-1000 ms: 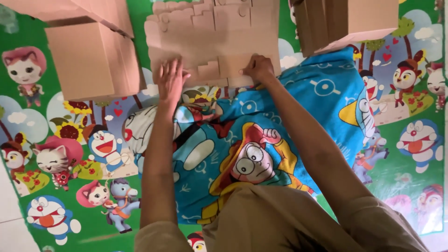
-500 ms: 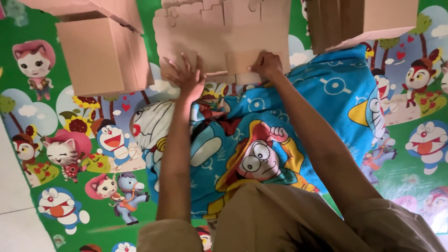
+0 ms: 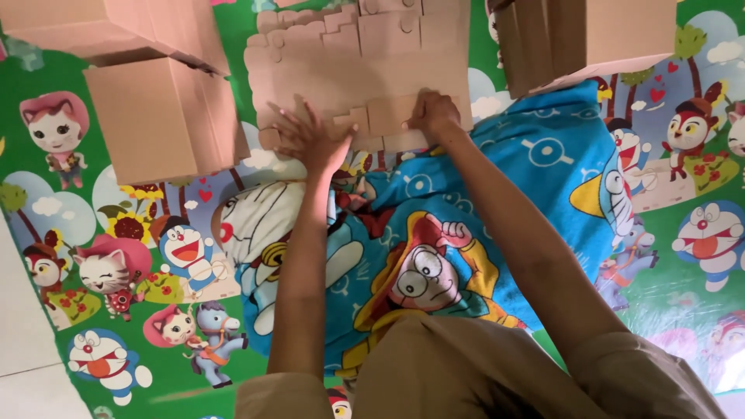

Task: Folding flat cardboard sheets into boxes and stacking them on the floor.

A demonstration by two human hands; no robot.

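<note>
Two bare hands work on a stack of flat brown die-cut cardboard sheets (image 3: 365,70) lying on the floor at top centre. Sheets have tabbed, notched edges and stepped flaps, offset from one another, plain brown, no print visible.

Left hand (image 3: 310,140): fingers spread wide, palm down, pressing flat on the near left edge of the stack. Holding nothing, just bearing on the cardboard.

Right hand (image 3: 433,115): fingers curled narrow, knuckles up, resting on a small tab at the near right edge of the stack. Can't tell if it actually pinches the tab or only pushes on it.

Left of the stack: plain brown cardboard box (image 3: 163,116), closed faces, just beside the sheets' left edge. Behind it, a second brown box (image 3: 109,31) at top left, touching or overlapping the first.

Right of the stack: another brown box (image 3: 597,35) at top right, flap edges visible on its left side, near the sheets but apart.

Under the person's arms: blue cartoon-print blanket (image 3: 434,256), spread from the stack's near edge toward the person. Below everything, a green cartoon-print floor mat (image 3: 93,256). Pale floor tile (image 3: 23,341) shows at bottom left.
</note>
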